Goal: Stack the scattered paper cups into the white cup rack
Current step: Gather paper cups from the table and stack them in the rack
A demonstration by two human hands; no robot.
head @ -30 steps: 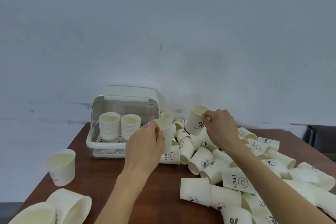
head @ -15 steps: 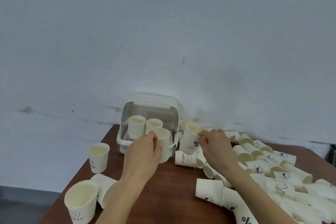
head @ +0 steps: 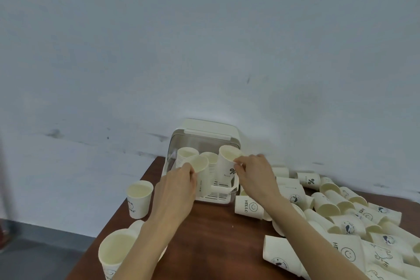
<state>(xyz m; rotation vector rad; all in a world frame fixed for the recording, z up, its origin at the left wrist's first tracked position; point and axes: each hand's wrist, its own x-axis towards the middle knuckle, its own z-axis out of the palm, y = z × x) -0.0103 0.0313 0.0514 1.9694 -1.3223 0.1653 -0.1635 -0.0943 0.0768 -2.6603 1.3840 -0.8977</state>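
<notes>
Gripping one paper cup [head: 201, 174] each, left hand [head: 176, 188] and right hand [head: 254, 176] above rack rim [head: 223, 198].

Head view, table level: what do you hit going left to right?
Upright cup at the near left corner → upright cup standing alone → left hand → right hand → "%" cup lying on its side → pile of scattered cups.

Matt cream paper cups [head: 247, 206] with dark printed marks; the cup rack [head: 218, 196] is smooth white plastic — its lid [head: 204, 141] clear, slightly glossy. Reddish-brown wood-look surface [head: 211, 234] — faint sheen.
</notes>
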